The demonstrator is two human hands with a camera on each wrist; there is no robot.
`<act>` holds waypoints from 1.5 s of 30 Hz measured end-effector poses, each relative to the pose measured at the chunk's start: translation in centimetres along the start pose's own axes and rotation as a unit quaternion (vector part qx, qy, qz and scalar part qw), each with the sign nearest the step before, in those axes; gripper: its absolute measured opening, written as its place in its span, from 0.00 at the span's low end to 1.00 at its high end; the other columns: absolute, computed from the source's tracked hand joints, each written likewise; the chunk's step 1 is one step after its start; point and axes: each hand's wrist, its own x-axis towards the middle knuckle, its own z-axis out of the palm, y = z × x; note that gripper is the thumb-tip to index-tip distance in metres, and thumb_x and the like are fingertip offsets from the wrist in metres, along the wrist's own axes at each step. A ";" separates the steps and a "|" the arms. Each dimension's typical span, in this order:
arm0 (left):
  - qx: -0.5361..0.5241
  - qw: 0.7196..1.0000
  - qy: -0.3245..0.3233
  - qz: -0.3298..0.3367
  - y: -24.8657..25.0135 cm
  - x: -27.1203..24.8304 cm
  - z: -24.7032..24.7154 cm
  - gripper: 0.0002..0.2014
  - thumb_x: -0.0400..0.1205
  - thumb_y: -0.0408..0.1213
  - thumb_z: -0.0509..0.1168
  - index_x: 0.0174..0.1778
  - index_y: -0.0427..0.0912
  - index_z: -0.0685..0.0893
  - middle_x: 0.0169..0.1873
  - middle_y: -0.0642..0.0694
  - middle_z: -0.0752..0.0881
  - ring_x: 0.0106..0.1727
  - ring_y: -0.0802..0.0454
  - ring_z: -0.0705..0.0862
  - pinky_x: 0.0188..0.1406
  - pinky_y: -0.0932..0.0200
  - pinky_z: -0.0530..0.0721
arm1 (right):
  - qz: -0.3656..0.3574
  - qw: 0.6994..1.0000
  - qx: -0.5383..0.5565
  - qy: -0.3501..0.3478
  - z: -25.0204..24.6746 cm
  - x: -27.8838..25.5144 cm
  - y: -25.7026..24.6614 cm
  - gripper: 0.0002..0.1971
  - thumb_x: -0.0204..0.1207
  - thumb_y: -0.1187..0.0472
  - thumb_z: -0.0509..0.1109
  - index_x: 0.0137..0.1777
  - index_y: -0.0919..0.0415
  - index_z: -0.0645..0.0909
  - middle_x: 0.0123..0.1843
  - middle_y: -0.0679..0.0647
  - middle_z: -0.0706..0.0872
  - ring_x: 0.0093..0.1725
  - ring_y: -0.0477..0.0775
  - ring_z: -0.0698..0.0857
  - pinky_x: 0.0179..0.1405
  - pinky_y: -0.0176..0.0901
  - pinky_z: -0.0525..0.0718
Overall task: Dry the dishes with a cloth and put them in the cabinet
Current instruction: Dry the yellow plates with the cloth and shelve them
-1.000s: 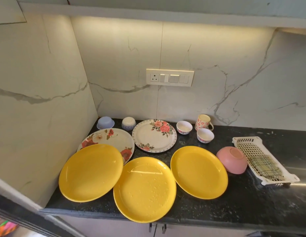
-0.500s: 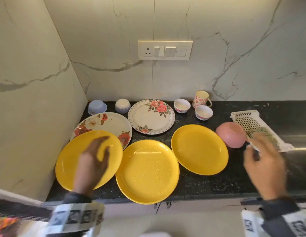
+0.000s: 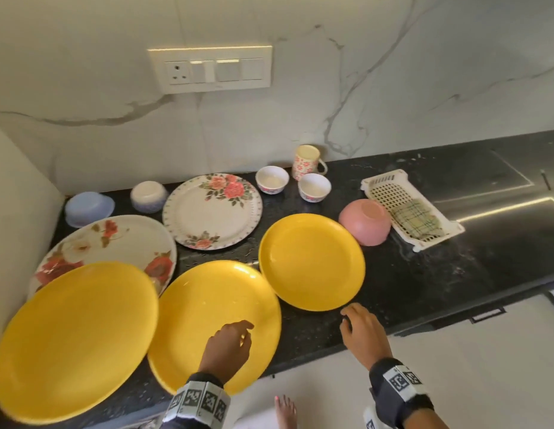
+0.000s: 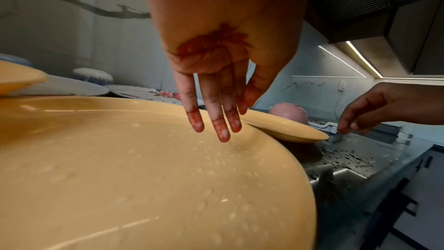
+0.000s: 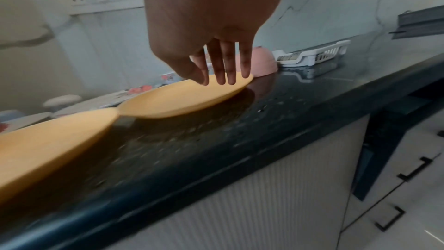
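White marble-look wall w/ switch panel; black granite counter; ribbed cabinet fronts below.

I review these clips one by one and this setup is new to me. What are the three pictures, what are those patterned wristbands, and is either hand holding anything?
No machine: a person wears one camera on the head and one on each wrist; the patterned bands hold the wrist cameras. The head view looks down on a black counter. The left hand hovers, fingers straight, over the wet middle yellow plate; the right hand hangs near the right yellow plate. Neither holds anything. The checked cloth lies in the white basket, beside the pink bowl.
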 end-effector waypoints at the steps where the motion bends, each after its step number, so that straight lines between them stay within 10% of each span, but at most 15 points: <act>1: -0.005 1.000 0.001 0.002 0.4 0.8 0.0 0.14 0.84 0.41 0.56 0.65 0.55 0.79 0.59 0.55 0.85 0.57 0.54 0.83 0.51 0.59 0.79 | 0.016 1.000 0.009 0.007 -0.6 1.1 0.9 0.09 0.59 0.74 0.77 0.39 0.65 0.86 0.38 0.58 0.85 0.33 0.61 0.86 0.27 0.49 0.83; 12: -0.023 0.998 0.061 -0.007 4.2 10.1 -2.0 0.14 0.82 0.37 0.63 0.64 0.48 0.81 0.61 0.50 0.85 0.60 0.49 0.83 0.58 0.55 0.80 | 0.188 0.975 0.006 0.113 -7.3 19.8 13.2 0.13 0.78 0.67 0.63 0.61 0.70 0.79 0.61 0.66 0.79 0.61 0.67 0.78 0.57 0.60 0.79; 19: -0.010 0.996 0.088 -0.026 3.8 11.9 -2.0 0.16 0.78 0.32 0.68 0.61 0.46 0.83 0.56 0.48 0.88 0.55 0.44 0.86 0.51 0.51 0.83 | 0.242 0.970 -0.028 -0.011 -6.2 26.2 19.0 0.21 0.76 0.59 0.68 0.69 0.63 0.74 0.70 0.65 0.74 0.70 0.67 0.72 0.68 0.61 0.72; 23: -0.018 0.995 0.089 -0.041 3.1 12.1 -1.9 0.14 0.75 0.28 0.70 0.57 0.43 0.86 0.53 0.46 0.89 0.34 0.45 0.81 0.38 0.54 0.78 | 0.255 0.965 -0.041 -0.047 -5.2 27.3 20.8 0.26 0.75 0.58 0.69 0.73 0.60 0.71 0.75 0.64 0.70 0.74 0.67 0.67 0.74 0.64 0.65; 27: -0.029 0.993 0.110 -0.037 2.5 11.9 -1.7 0.14 0.72 0.25 0.72 0.53 0.39 0.87 0.47 0.44 0.90 0.23 0.53 0.72 0.32 0.55 0.75 | 0.242 0.965 -0.094 -0.047 -4.5 28.1 22.7 0.26 0.73 0.49 0.69 0.70 0.52 0.70 0.75 0.62 0.69 0.73 0.70 0.69 0.70 0.73 0.67; 32: -0.020 0.993 0.108 -0.032 2.3 11.9 -1.9 0.14 0.74 0.27 0.71 0.55 0.42 0.86 0.48 0.46 0.90 0.19 0.61 0.71 0.33 0.56 0.78 | 0.178 0.968 -0.172 -0.047 -4.7 28.6 22.3 0.14 0.80 0.69 0.58 0.65 0.71 0.73 0.60 0.70 0.82 0.58 0.69 0.82 0.56 0.58 0.81; 40: -0.003 0.996 0.069 -0.053 3.0 11.7 -2.3 0.18 0.77 0.30 0.69 0.64 0.39 0.82 0.58 0.41 0.87 0.46 0.38 0.87 0.52 0.49 0.82 | 0.250 0.954 0.048 0.155 -9.0 27.7 22.1 0.11 0.79 0.69 0.62 0.54 0.79 0.78 0.51 0.76 0.84 0.51 0.72 0.83 0.50 0.56 0.80; 45: -0.014 0.998 0.031 -0.048 4.6 12.5 -3.4 0.24 0.81 0.34 0.64 0.75 0.40 0.70 0.69 0.42 0.78 0.69 0.45 0.75 0.68 0.56 0.70 | 0.293 0.849 0.324 0.299 -13.1 24.5 21.9 0.15 0.69 0.60 0.67 0.51 0.69 0.83 0.45 0.65 0.87 0.40 0.56 0.85 0.48 0.54 0.85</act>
